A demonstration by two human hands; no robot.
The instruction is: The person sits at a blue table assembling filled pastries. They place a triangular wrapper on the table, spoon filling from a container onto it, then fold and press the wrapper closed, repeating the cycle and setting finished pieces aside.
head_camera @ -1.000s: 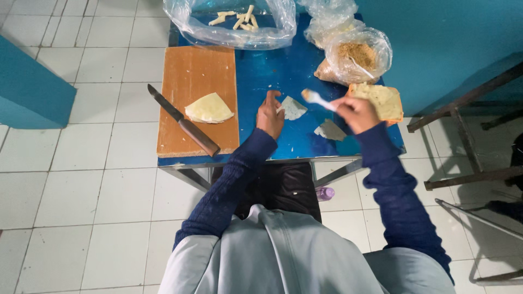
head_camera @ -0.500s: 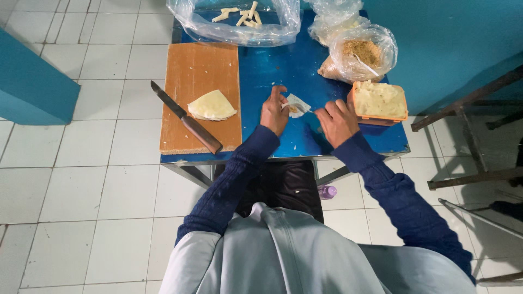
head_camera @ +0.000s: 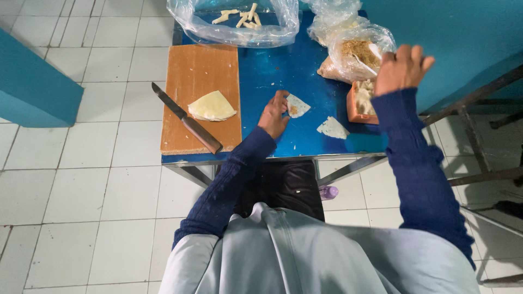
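One small blue counter (head_camera: 283,71) stands on white floor tiles (head_camera: 81,179), open floor to its left. A wooden cutting board (head_camera: 199,71) fills its left edge, carrying a knife (head_camera: 188,120) and folded wrapper (head_camera: 212,106). Bare blue surface lies mid-counter. The left hand (head_camera: 274,115), fingers loosely curled, touches a small filled wrapper (head_camera: 297,105); another wrapper piece (head_camera: 332,128) lies nearby. The right hand (head_camera: 402,68) hovers, fingers bunched together, above an orange container (head_camera: 354,106) beside the filling bag (head_camera: 357,51).
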